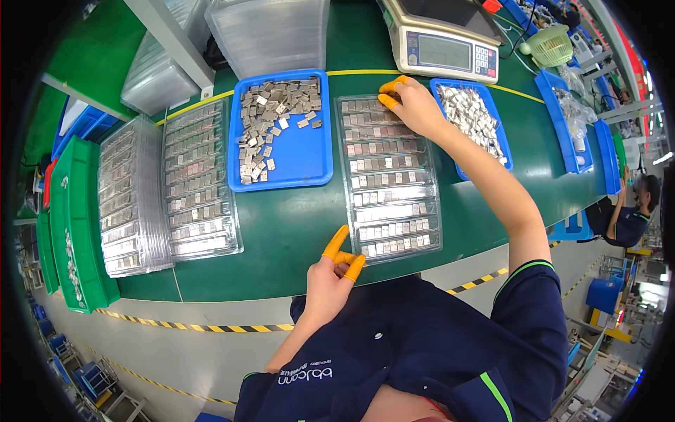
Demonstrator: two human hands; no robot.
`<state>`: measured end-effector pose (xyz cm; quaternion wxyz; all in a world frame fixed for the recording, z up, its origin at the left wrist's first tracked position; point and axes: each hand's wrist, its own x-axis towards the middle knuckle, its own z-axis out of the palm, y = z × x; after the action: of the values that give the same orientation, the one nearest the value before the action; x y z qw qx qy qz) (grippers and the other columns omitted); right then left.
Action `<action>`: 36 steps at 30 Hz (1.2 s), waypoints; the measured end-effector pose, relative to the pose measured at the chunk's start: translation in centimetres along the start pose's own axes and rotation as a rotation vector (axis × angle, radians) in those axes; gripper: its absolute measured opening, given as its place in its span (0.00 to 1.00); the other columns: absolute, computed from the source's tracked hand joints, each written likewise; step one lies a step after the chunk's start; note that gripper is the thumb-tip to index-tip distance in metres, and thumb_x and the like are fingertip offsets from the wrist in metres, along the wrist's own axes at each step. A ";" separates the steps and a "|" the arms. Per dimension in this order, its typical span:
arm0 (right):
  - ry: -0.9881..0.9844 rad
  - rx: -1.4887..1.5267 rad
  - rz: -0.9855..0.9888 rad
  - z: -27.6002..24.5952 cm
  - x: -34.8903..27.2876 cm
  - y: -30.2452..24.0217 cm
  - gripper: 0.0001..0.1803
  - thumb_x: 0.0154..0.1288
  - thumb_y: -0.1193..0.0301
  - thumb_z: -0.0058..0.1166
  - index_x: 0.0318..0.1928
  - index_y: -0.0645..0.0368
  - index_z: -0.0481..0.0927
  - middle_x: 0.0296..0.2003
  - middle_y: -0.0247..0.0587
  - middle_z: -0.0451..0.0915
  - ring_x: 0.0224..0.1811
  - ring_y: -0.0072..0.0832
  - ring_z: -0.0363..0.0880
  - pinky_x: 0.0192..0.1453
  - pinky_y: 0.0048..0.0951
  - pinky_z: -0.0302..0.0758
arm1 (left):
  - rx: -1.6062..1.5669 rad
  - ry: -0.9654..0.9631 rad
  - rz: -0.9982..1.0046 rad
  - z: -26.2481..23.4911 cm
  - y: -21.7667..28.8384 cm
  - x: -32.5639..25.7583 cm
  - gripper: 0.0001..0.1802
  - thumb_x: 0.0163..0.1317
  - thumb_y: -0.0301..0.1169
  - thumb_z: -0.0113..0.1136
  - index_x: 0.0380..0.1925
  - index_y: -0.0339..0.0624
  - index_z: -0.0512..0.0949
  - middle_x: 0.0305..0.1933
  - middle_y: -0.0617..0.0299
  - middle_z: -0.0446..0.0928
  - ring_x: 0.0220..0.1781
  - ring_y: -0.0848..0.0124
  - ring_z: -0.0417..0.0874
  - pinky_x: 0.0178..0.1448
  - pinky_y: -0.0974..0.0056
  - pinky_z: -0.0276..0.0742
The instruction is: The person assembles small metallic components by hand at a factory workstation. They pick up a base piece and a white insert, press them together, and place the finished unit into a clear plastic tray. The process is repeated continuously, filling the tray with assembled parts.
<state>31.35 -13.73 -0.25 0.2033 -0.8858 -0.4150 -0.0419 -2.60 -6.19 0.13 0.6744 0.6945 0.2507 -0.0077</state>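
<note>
A clear plastic tray [394, 196] lies on the green table in front of me, its rows partly filled with small metal connector pieces. At its near left corner is my left hand [333, 273], thumb and forefinger spread along the edges, the other fingers curled. My right hand [415, 105] reaches across to the far edge and pinches the rim between covered fingertips. Yellow finger cots sit on fingers of both hands. Left of the tray stands a blue bin [302, 163] of loose metal connectors. Under my right forearm, partly hidden, is another blue bin [503, 125] of white-and-silver pieces.
Further left lie another filled tray [200, 176], a tray stack [133, 197] and a green bin [84, 232]. At the back are empty clear trays [271, 35] and a weighing scale [446, 53]. A metal post [172, 42] rises back left. A person [629, 214] sits far right.
</note>
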 end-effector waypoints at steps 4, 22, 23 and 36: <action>0.014 -0.149 -0.027 -0.5 -0.3 -1.6 0.16 0.60 0.61 0.54 0.40 0.61 0.81 0.39 0.46 0.78 0.46 0.40 0.74 0.52 0.39 0.70 | 0.117 -0.021 -0.008 -0.2 0.4 -0.2 0.27 0.59 0.26 0.60 0.59 0.36 0.66 0.27 0.57 0.81 0.25 0.77 0.79 0.29 0.72 0.73; 0.197 -0.007 -0.088 4.0 -1.3 -4.0 0.26 0.57 0.50 0.54 0.48 0.54 0.79 0.47 0.43 0.74 0.52 0.38 0.68 0.58 0.37 0.64 | 0.618 0.280 0.116 1.2 0.4 -0.9 0.18 0.50 0.35 0.69 0.39 0.42 0.76 0.15 0.60 0.75 0.15 0.65 0.75 0.23 0.63 0.69; 0.207 -0.010 -0.083 4.2 -1.5 -4.0 0.25 0.57 0.50 0.54 0.48 0.54 0.79 0.46 0.43 0.74 0.52 0.38 0.68 0.58 0.37 0.64 | 0.620 0.311 0.116 1.4 0.1 -1.1 0.17 0.50 0.35 0.69 0.36 0.41 0.75 0.15 0.60 0.75 0.15 0.64 0.75 0.23 0.63 0.69; 0.362 0.029 0.121 1.4 -5.1 -6.2 0.19 0.59 0.60 0.56 0.41 0.63 0.80 0.42 0.46 0.75 0.46 0.39 0.72 0.50 0.36 0.69 | 0.529 0.022 -0.092 2.2 -1.2 -3.1 0.10 0.54 0.32 0.57 0.20 0.38 0.80 0.15 0.59 0.78 0.20 0.56 0.79 0.31 0.57 0.75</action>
<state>23.25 -13.28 -0.79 0.2897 -0.8840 -0.3183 -0.1825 -5.04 -9.40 -0.13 0.4658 0.8343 0.2787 -0.0963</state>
